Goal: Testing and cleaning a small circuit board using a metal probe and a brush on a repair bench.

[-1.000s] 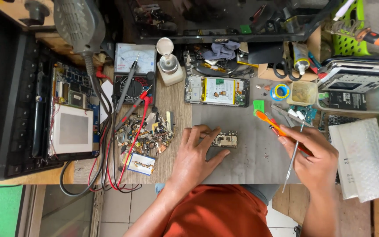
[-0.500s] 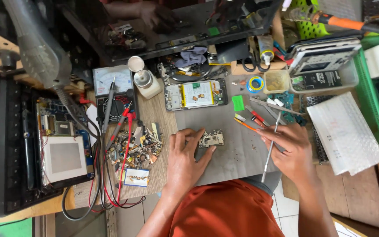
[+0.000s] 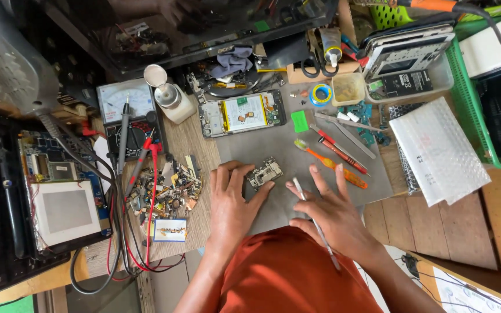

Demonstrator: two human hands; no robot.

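Cluttered repair bench with a grey mat (image 3: pixel 297 156): the left hand (image 3: pixel 231 203) pinches a small circuit board (image 3: pixel 264 173) at the mat's centre, while the right hand (image 3: pixel 331 211), fingers spread, grips metal tweezers (image 3: pixel 314 220) just beside it; an opened phone (image 3: pixel 242 113) lies beyond

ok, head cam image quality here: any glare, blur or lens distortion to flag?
Head view: even daylight with soft shadows; the hands, left hand on the small circuit board and right hand holding tweezers, look sharp. The dark glass panel at top carries reflections, and the lamp head at top left is large and blurred. Wide-angle bending shows toward the edges.
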